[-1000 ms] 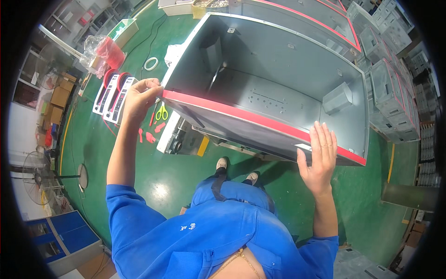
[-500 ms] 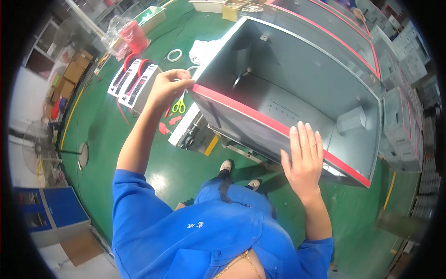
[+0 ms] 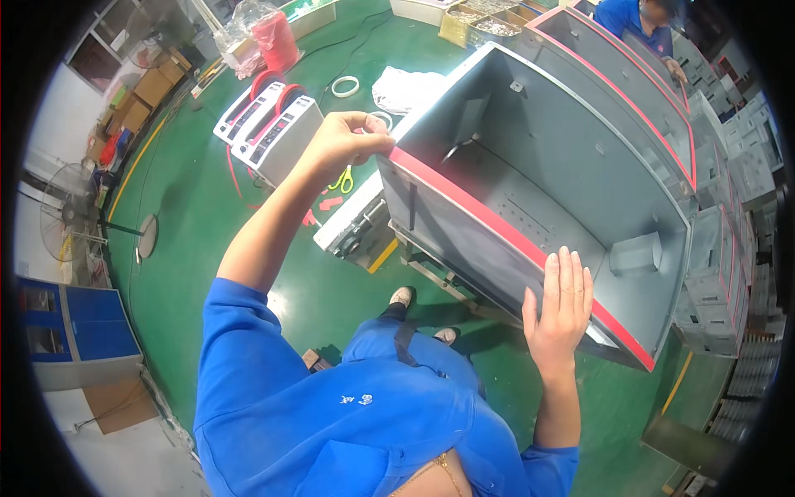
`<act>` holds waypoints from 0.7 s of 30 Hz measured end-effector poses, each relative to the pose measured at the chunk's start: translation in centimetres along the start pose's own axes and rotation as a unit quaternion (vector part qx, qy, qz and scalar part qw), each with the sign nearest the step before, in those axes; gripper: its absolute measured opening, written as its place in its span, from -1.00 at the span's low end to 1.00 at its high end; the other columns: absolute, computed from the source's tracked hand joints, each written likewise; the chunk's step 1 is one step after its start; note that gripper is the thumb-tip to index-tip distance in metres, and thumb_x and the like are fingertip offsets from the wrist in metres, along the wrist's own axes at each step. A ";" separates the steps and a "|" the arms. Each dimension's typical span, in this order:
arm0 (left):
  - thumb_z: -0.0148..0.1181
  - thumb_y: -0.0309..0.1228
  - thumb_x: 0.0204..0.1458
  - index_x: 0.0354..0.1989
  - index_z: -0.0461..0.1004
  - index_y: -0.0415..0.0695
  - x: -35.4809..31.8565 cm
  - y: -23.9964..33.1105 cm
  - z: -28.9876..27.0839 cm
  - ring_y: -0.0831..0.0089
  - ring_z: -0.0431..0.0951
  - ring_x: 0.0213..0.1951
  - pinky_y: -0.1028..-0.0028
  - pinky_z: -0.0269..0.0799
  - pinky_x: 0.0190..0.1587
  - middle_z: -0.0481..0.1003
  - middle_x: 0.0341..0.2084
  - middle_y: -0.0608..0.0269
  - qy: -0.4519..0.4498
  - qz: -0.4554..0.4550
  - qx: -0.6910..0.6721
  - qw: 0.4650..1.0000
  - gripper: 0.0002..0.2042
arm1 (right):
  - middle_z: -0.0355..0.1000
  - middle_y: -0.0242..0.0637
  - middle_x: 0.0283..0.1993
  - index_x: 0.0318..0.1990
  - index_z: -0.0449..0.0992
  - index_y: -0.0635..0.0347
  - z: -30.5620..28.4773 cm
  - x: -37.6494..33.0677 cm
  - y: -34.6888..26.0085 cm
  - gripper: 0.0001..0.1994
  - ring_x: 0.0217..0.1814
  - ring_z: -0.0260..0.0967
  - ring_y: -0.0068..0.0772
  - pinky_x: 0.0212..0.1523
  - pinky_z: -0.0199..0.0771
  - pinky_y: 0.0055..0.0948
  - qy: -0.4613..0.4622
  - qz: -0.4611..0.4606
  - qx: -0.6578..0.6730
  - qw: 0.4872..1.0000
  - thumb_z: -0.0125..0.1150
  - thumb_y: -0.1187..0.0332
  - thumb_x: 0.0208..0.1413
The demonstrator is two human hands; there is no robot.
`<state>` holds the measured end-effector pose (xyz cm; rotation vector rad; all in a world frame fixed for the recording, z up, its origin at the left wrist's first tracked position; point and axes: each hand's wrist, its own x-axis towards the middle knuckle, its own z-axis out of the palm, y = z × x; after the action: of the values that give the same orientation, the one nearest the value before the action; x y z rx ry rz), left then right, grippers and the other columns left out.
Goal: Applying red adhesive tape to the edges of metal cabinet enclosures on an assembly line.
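A large grey metal box (image 3: 580,149) stands with its open side up. Red tape (image 3: 480,207) runs along the near rim. At the rim's left corner, my left hand (image 3: 346,142) is closed in a pinch on the end of the red tape. My right hand (image 3: 560,323) lies flat on the same strip toward its right end, fingers stretched out and together, gripping nothing. Inside the box sits a small pale bracket-like piece (image 3: 636,253). Yellow-green scissors (image 3: 341,180) lie left of the box, partly behind my left forearm.
Two white tape dispensers (image 3: 277,132) with red rolls stand at the left. Behind them is a red roll in plastic (image 3: 276,41). White cloth (image 3: 407,89) lies by the box. More red-rimmed boxes (image 3: 621,91) stand beyond, near a co-worker in blue (image 3: 633,21). A fan (image 3: 70,215) stands far left.
The view has shifted, so the box sits lower and further right in the picture, and more of the co-worker shows. Both hands keep nearly the same places on the taped rim.
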<state>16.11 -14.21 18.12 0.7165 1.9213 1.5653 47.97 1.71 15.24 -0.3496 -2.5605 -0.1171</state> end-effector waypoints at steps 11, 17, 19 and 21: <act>0.23 -0.51 -0.23 -0.62 0.43 -0.18 0.2 -0.4 -0.1 0.77 0.19 -0.69 0.71 -0.02 -0.66 0.37 -0.61 0.43 -0.008 -0.005 -0.015 1.000 -0.91 | 0.22 -0.01 0.12 0.06 0.27 0.34 -0.4 0.8 -0.8 -0.48 0.19 0.13 -0.02 0.17 0.04 -0.06 -0.012 0.014 0.019 1.000 0.16 0.39 -0.13; 0.22 -0.54 -0.21 -0.64 0.43 -0.20 0.0 -0.1 0.1 0.77 0.18 -0.69 0.71 -0.02 -0.66 0.37 -0.57 0.42 -0.001 -0.004 -0.017 1.000 -0.91 | 0.20 -0.03 0.14 0.07 0.26 0.32 0.6 4.1 -3.2 -0.45 0.21 0.11 -0.05 0.19 0.01 -0.05 -0.007 -0.022 0.069 0.997 0.19 0.36 -0.16; 0.22 -0.54 -0.22 -0.63 0.43 -0.20 0.0 0.0 0.1 0.77 0.19 -0.69 0.71 -0.01 -0.66 0.37 -0.56 0.42 -0.002 -0.007 -0.018 1.000 -0.92 | 0.20 -0.04 0.14 0.08 0.26 0.31 1.2 5.2 -4.1 -0.44 0.21 0.11 -0.08 0.19 0.01 -0.05 -0.004 -0.034 0.078 0.996 0.19 0.35 -0.16; 0.22 -0.54 -0.22 -0.62 0.43 -0.20 0.1 -0.1 0.1 0.77 0.20 -0.68 0.71 0.00 -0.66 0.38 -0.55 0.42 -0.006 -0.012 -0.023 1.000 -0.92 | 0.21 -0.07 0.14 0.09 0.26 0.28 1.9 5.7 -4.7 -0.42 0.22 0.11 -0.13 0.20 0.01 -0.07 -0.006 -0.038 0.071 0.997 0.20 0.34 -0.18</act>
<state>16.08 -14.15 17.98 0.6803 1.8715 1.5822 41.04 -1.23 16.64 -0.1997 -2.5777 0.0383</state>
